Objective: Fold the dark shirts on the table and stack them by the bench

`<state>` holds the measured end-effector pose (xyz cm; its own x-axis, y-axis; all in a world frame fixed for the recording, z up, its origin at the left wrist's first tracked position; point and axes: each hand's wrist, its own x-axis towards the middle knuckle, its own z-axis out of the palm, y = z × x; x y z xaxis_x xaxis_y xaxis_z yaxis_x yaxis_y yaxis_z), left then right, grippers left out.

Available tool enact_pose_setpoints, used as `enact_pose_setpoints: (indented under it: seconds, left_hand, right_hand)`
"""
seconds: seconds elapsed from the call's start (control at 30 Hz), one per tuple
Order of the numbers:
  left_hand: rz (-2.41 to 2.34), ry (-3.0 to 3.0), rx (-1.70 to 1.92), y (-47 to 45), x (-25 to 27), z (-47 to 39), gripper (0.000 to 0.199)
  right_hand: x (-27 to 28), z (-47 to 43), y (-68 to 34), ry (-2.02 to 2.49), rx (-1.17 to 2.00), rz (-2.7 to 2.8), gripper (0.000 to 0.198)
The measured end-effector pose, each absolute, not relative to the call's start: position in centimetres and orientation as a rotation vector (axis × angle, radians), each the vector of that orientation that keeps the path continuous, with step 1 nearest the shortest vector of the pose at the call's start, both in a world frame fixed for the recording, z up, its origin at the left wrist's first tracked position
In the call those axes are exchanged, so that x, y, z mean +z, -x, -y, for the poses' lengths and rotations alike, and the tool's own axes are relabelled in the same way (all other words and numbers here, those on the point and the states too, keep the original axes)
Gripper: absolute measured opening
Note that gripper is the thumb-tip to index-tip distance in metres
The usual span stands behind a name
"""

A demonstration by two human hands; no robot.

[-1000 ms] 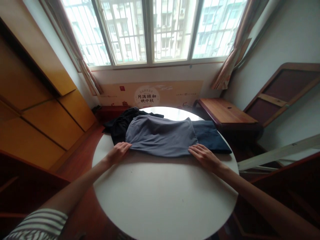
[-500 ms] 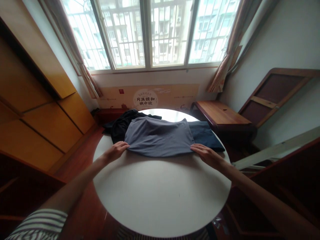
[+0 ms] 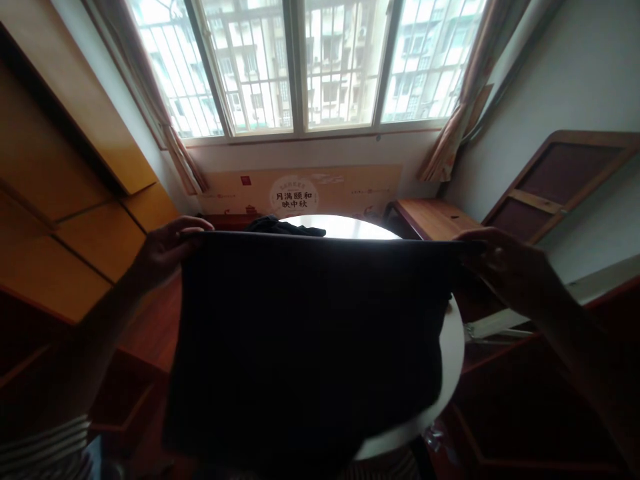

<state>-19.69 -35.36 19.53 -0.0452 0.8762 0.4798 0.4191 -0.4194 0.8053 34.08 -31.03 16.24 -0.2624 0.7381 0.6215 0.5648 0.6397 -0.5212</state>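
Note:
A garment [image 3: 310, 340], dark against the window light, is held up and stretched wide in front of me. Its top edge runs nearly level, and the cloth hangs over much of the round white table [image 3: 453, 353]. My left hand [image 3: 167, 250] pinches the upper left corner between thumb and fingers. At the upper right corner my right hand [image 3: 505, 263] grips the same edge. Behind the cloth, part of a black piece of clothing [image 3: 285, 227] shows on the table's far side. The exact kind of the held garment cannot be made out.
Beyond the table, a printed banner [image 3: 345, 183] runs below a barred window [image 3: 340, 67]. A small wooden table [image 3: 435, 217] is at the back right, near a leaning framed panel [image 3: 555, 180]. Yellow-brown cabinets [image 3: 100, 233] line the left side.
Both hands have risen and spread apart, lifting the grey garment off the table toward me. It now hangs open and hides the dark blue cloth and most of the black clothing.

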Motion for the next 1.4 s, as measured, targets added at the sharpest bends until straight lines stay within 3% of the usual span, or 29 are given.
enact_pose_setpoints:
  seconds: [0.2,0.3,0.4,0.5,0.6,0.77,1.0,1.13,1.27,1.4]
  left_hand:
    - [-1.294,-1.49,1.231,19.4,13.8,27.4,0.055]
    - [-1.445,-1.577,1.056,19.8,9.0,23.9,0.052]
    - [-1.707,-1.936,0.959,18.8,5.5,22.7,0.038]
    - [-1.666,-2.396,0.916,15.8,3.4,24.7,0.028]
    - [-1.436,-2.628,0.669,12.5,1.7,28.7,0.035]
    - [-1.453,-2.637,0.333,11.4,-1.0,33.6,0.049]
    - [-1.58,-2.536,0.584,12.9,0.5,31.6,0.039]
    - [-2.099,-2.289,0.498,13.9,3.3,26.7,0.036]
    - [-2.401,-2.059,0.356,15.0,4.4,22.6,0.051]
    - [-2.431,-2.02,0.307,16.0,3.5,21.6,0.035]
  right_hand:
    - [12.7,24.4,-31.0,1.029,0.697,1.864,0.036]
    - [8.8,20.8,-29.6,1.141,0.466,1.944,0.034]
    - [4.9,20.0,-27.4,1.156,0.121,2.036,0.035]
    - [2.5,22.9,-24.8,1.019,0.011,2.232,0.035]
    - [2.0,28.1,-22.7,0.841,0.138,2.476,0.035]
    - [2.2,35.9,-21.6,0.584,0.374,2.692,0.07]
    - [2.4,34.9,-22.6,0.655,0.441,2.559,0.03]
    - [3.9,25.8,-24.6,1.123,0.164,2.321,0.025]
    - [4.6,17.7,-26.0,1.699,0.119,2.208,0.028]
    - [3.8,14.9,-25.7,1.907,0.139,2.268,0.023]
